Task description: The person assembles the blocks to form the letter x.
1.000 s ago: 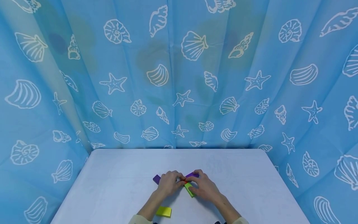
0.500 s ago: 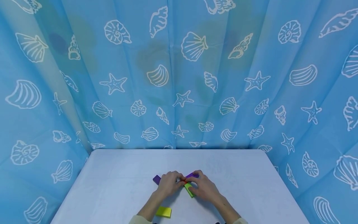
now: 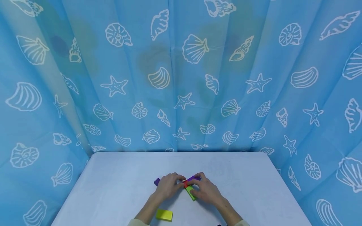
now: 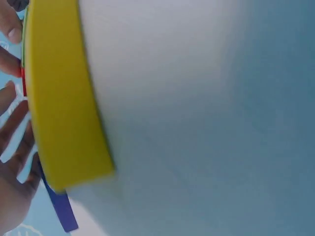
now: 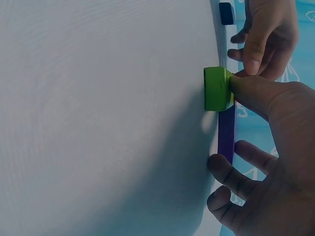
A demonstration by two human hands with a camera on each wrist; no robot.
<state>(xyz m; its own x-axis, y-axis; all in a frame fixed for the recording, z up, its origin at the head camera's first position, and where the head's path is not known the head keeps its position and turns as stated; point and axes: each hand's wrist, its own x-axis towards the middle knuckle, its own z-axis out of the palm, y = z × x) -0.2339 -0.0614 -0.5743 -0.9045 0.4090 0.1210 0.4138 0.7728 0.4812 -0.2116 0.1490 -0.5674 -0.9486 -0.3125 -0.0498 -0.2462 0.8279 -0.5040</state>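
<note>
On the worktop (image 3: 121,185), the left hand (image 3: 168,185) seems to pinch a red block (image 3: 185,184); the right hand (image 3: 208,191) grips a green block (image 5: 215,89) beside a purple block (image 5: 226,132), probably steadying where they meet.

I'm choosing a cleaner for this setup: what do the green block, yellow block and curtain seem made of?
Green block: painted wood or plastic, smooth; flat faces and even colour leave it open.
Yellow block: likely the same, low-gloss, with no clear grain.
Curtain: probably thin fabric or plastic sheet, printed; it hangs in soft folds with faint creases.
</note>
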